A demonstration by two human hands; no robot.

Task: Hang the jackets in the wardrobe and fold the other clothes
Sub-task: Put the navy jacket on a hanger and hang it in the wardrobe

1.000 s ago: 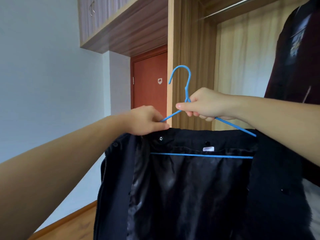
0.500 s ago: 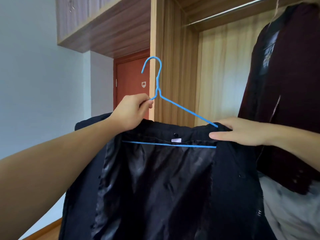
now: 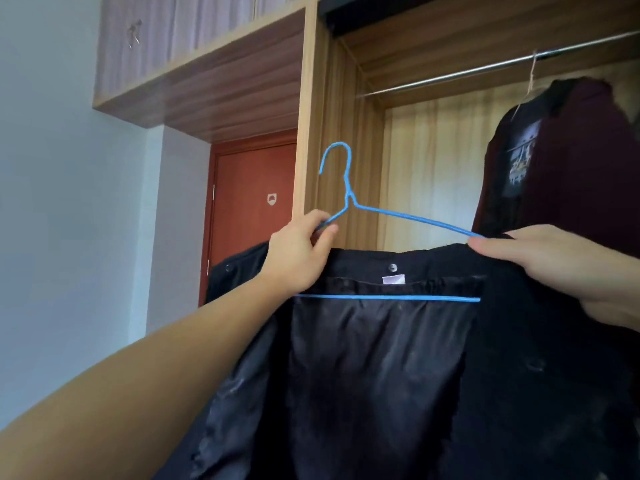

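Note:
A black jacket [image 3: 374, 368] with a shiny lining hangs open on a blue wire hanger [image 3: 408, 218], held up in front of the open wardrobe. My left hand [image 3: 298, 258] grips the hanger's left arm together with the jacket's left shoulder. My right hand [image 3: 561, 268] holds the jacket's right shoulder where the hanger's right arm goes under the cloth. The hanger's hook points up and left, below the metal rail [image 3: 491, 69].
A dark maroon jacket [image 3: 568, 161] hangs from the rail at the right. The wardrobe's side panel [image 3: 308, 133] stands just behind the hook. An overhead cabinet [image 3: 194, 64] juts out top left, with a red-brown door [image 3: 252, 209] and a pale wall [image 3: 69, 202] behind.
My right hand left the hanger's neck and went to the jacket's right shoulder. My left hand took the hanger's left arm. The view has tilted up, showing more of the rail.

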